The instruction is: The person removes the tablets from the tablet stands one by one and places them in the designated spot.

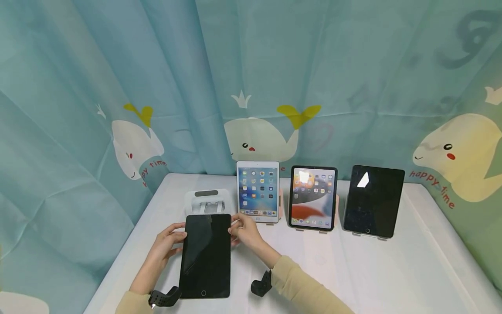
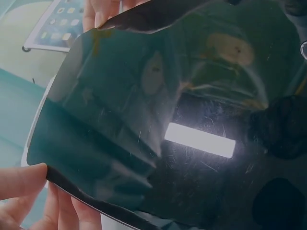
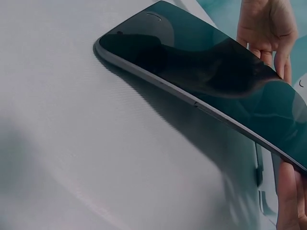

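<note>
A black tablet [image 1: 207,257] with a dark screen and a round home button is held face up between both hands. My left hand [image 1: 166,244] grips its left edge near the top, thumb on the front rim and fingers behind. On the opposite edge my right hand [image 1: 247,231] pinches the upper right side. In the right wrist view the tablet [image 3: 192,62] leans, its home-button end close over the white table [image 3: 86,143] and its far end raised. Directly behind its top edge is a white stand [image 1: 208,196] with a slot, partly hidden.
To the right stand a white tablet [image 1: 258,192] with a lit screen, a black-framed tablet [image 1: 313,196] also lit, and a dark tablet [image 1: 374,200], all leaning on stands. A blue-green curtain [image 1: 188,87] with whale prints borders the table's back and sides.
</note>
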Action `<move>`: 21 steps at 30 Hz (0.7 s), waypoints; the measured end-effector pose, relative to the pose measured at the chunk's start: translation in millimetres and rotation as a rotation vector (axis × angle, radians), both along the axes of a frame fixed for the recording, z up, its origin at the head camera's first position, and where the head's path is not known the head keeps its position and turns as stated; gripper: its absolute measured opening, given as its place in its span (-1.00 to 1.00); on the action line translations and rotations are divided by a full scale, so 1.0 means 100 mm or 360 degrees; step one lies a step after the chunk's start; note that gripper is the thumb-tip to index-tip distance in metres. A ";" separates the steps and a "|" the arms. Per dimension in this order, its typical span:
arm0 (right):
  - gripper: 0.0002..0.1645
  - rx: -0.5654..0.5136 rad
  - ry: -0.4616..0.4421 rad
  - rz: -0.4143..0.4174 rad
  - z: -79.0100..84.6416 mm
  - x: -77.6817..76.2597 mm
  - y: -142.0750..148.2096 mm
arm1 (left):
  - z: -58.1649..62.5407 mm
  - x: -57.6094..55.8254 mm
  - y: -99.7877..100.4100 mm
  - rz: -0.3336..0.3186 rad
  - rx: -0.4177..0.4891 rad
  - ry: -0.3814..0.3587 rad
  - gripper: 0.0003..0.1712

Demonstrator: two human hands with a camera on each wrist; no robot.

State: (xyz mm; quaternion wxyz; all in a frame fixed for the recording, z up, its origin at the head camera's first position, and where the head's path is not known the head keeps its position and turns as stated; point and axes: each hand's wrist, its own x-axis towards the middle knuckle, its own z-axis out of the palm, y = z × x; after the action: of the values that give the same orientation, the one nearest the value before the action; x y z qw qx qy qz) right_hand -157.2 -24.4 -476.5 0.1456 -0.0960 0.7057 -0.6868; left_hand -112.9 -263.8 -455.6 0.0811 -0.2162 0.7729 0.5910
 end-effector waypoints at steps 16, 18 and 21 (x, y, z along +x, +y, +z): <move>-0.70 0.0028 -0.0037 0.0056 -0.13 0.11 -0.07 | -0.07 0.07 -0.05 -0.0021 -0.0053 -0.0042 -0.53; -0.71 0.0043 -0.0038 0.0058 -0.15 0.11 -0.08 | -0.08 0.07 -0.05 -0.0024 -0.0056 -0.0034 -0.53; -0.72 0.0093 -0.0030 0.0056 -0.18 0.11 -0.09 | -0.11 0.06 -0.05 -0.0036 -0.0066 -0.0026 -0.52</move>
State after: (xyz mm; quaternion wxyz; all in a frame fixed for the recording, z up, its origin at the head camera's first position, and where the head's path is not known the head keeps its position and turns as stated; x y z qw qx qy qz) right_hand -146.0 -32.9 -494.8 0.1670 -0.0976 0.7222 -0.6641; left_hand -107.1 -269.3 -466.2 0.0897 -0.2139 0.7867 0.5721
